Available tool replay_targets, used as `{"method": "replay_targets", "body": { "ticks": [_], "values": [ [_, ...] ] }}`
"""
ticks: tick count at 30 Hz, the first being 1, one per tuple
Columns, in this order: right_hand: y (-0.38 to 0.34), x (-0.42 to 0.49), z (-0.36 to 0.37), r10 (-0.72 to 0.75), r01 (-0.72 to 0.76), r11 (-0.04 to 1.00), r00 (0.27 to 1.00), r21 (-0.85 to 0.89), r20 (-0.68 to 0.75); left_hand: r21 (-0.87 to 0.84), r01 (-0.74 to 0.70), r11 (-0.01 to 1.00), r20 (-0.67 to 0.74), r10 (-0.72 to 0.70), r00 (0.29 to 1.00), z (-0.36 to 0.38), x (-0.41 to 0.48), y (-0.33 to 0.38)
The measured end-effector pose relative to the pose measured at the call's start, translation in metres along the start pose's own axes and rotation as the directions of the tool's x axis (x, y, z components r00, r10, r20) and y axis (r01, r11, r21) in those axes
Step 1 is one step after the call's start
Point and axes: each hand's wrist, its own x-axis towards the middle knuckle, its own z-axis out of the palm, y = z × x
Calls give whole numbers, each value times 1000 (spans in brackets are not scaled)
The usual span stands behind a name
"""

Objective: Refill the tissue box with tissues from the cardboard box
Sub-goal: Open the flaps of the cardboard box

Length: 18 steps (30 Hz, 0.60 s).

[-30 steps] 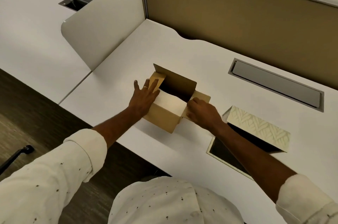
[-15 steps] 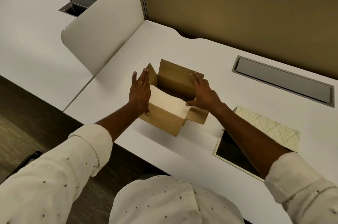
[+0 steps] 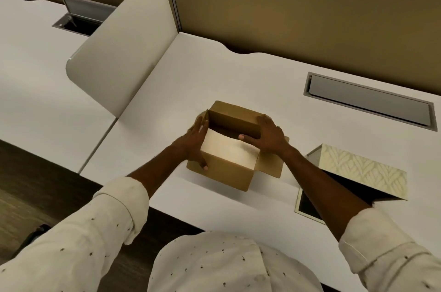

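Note:
A small brown cardboard box (image 3: 229, 172) stands on the white desk, its top flaps folded outward. My left hand (image 3: 194, 146) presses flat against its left side, thumb on the front wall. My right hand (image 3: 268, 136) lies over the right flap, thumb reaching into the opening. The inside of the box is dark and I cannot see any tissues. To the right lies the tissue box (image 3: 358, 170), cream with a leaf pattern, its dark open underside facing me; my right forearm crosses in front of it.
The white desk (image 3: 214, 76) runs to a tan partition wall behind. A rounded white divider panel (image 3: 124, 53) stands at the left. A grey cable hatch (image 3: 370, 103) is set in the desk at the back right. The desk's front edge lies just below the box.
My right hand moved from the front flap to the right flap and pressed it outward. My left hand shifted to grip the box's left side. The box now stands open.

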Motion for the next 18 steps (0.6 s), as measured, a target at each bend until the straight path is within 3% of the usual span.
{"method": "replay_targets", "body": {
  "ticks": [3, 8, 10, 12, 14, 16, 18],
  "values": [
    [2, -2, 18, -29, 27, 999, 991, -18, -133, -62, 3, 998, 5, -3, 1000, 7, 3, -2],
    [2, 0, 21, -92, 73, 993, 973, -94, -211, -72, -19, 997, 45, 22, 999, 9, 4, -6],
    [-2, -5, 18, -236, 188, 967, 913, -169, -333, -82, -26, 996, 104, 34, 994, 5, 5, -8],
    [-9, -10, 19, -373, 301, 927, 817, -225, -440, -19, -64, 998, 73, 65, 995, -5, 4, -8],
    [-17, -11, 24, -408, 379, 913, 826, -152, -389, 100, -190, 977, -86, 199, 976, -15, 8, -4],
    [-22, -10, 26, -323, 339, 939, 926, 56, -193, 126, -297, 947, -194, 317, 929, -24, 17, 6],
    [-23, 0, 24, -222, 222, 964, 975, 149, -20, 30, -321, 947, -121, 322, 939, -32, 33, 17]
  ]
}}
